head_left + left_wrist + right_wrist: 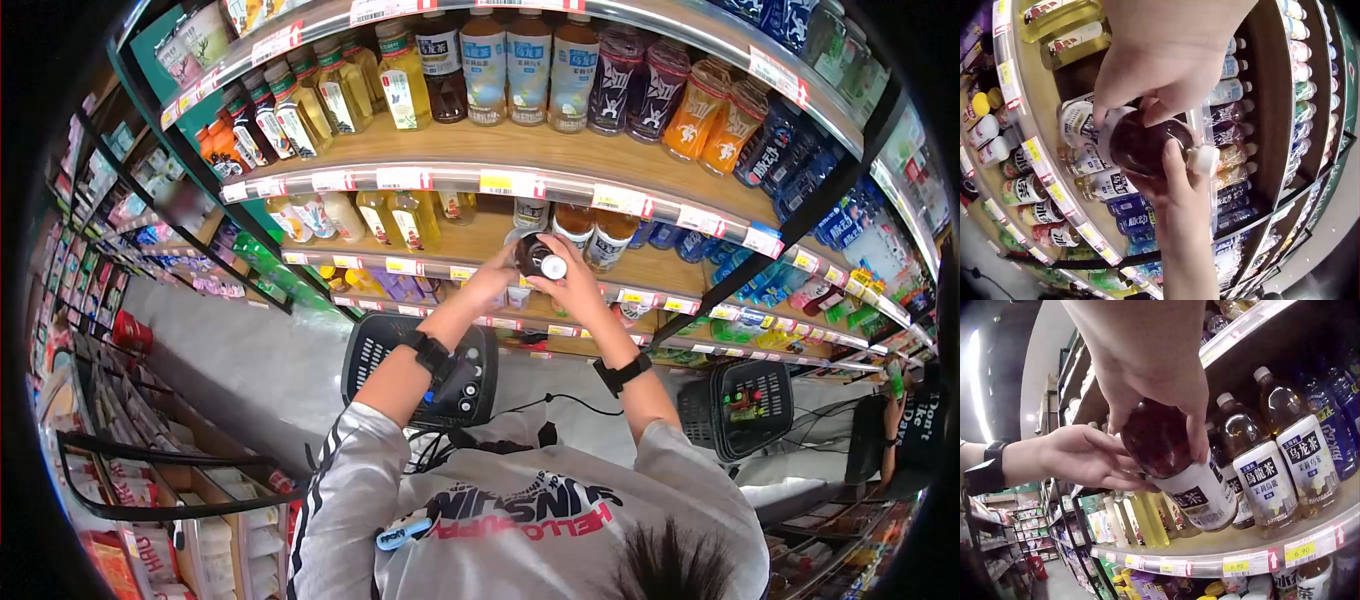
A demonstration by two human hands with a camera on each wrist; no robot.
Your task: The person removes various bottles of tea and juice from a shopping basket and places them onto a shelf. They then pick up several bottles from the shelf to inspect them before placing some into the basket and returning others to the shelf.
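Note:
A dark tea bottle point(540, 257) with a white cap and white label is held above the lower shelf, cap tilted toward the body. Around its upper part the right hand point(572, 284) grips, thumb and fingers on opposite sides; in the right wrist view this hand point(1154, 378) comes from above onto the bottle point(1200, 497). The left hand point(490, 280) lies against the bottle's other side. In the right wrist view the left hand point(1088, 456) shows its palm, fingers fairly straight and touching the bottle, their tips partly hidden. Two amber tea bottles point(1266, 481) stand beside it.
A black basket point(352, 375) with several bottles stands on the floor below the hands. Another basket point(700, 410) is at the right, near a second person point(900, 430). Shelf edges point(590, 190) with price tags run above and below the hands.

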